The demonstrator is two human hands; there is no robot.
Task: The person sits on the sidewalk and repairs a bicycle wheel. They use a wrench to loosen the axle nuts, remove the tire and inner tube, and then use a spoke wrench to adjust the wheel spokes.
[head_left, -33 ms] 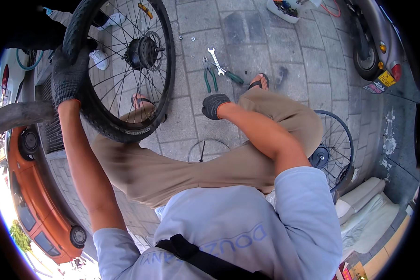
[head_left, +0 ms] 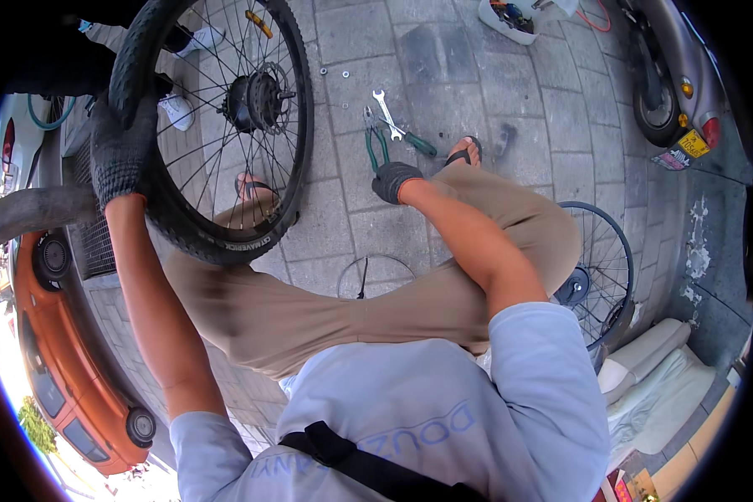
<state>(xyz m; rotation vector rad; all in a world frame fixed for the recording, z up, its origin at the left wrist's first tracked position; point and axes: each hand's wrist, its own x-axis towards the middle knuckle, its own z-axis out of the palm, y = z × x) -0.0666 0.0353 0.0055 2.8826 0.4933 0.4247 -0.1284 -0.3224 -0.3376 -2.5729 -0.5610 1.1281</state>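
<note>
Because the left hand (head_left: 124,155) is wrapped around the left side of the tyre (head_left: 294,184), the black spoked wheel (head_left: 263,100) lies just to the right of that grip, upright and with its lower edge in front of the left trouser leg (head_left: 217,293). It shows taller than wide, its long axis running roughly away from the person's body, while the axle (head_left: 285,94) points to the right. The left hand is plainly nearer; the right hand (head_left: 393,181) is well apart from the wheel, its gloved fingers curled, and whether it grips anything one cannot tell. Just beyond it lie green-handled pliers (head_left: 370,124), handle ends toward the fingers, contact unclear. Beside them an open-ended wrench (head_left: 388,115) crosses the shaft of a green screwdriver (head_left: 420,145), and small nuts (head_left: 345,74) lie farther off on the paving (head_left: 519,109). The wheel's top is cut off by the upper edge, the left fingertips are hard to make out against the dark rubber, and the right leg (head_left: 527,213) hides part of a second wheel (head_left: 576,286).
</note>
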